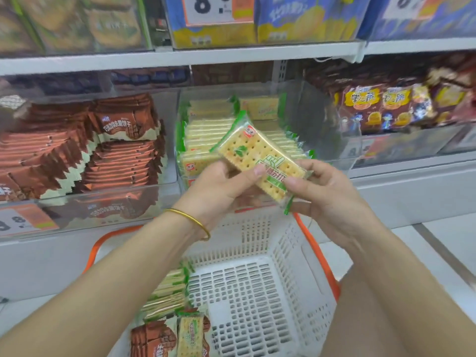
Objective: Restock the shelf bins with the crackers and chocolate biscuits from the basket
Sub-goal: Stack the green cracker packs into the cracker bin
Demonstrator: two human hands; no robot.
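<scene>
Cracker pack (260, 161) pinched by fingers of both hands, left hand (221, 186) mid-pack, right hand (327, 194) at its lower end, long axis tilted up-left toward the cracker bin (318, 117) just behind, basket (257, 292) below.

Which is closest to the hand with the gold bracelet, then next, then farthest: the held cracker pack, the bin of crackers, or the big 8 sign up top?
1. cracker pack: held in the left hand itself.
2. bin of crackers: just behind the hand, on the middle shelf.
3. price sign: high above, on the top shelf.
</scene>
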